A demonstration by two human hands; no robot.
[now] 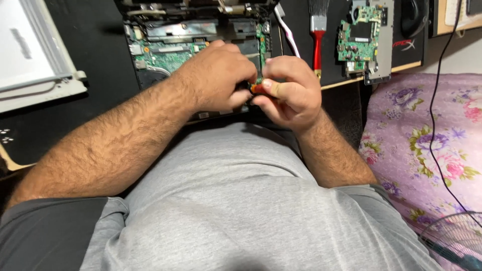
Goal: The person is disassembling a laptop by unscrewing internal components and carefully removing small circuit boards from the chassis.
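The right hand [291,90] has its grip closed on a small orange-red tool [257,88], thumb laid along it and fingers curled under; only a short piece of the tool shows between thumb and forefinger, so what kind of tool it is cannot be told. The left hand [221,75] sits just beside it, touching it at the fingertips, its fingers bent down and pinched at the same spot; whether it holds anything of its own is hidden under the knuckles.

Both hands rest over the near edge of an opened laptop [196,50] with its green board and metal parts bare. The tool's tip is out of sight beneath the hands, at the laptop's right front corner.

Just right of the right hand, beyond its knuckles, a brush [317,35] with a red handle and dark bristles lies on the black bench [100,45], with a white cable [287,30] between it and the laptop. Farther right lies a separate green circuit board [359,40] on a grey plate. Far right is a purple flowered cloth [427,130] crossed by a thin black cord [436,120]. Well to the left of the left hand lies a white panel [35,60]. Nearest the camera is the person's grey shirt [241,200].
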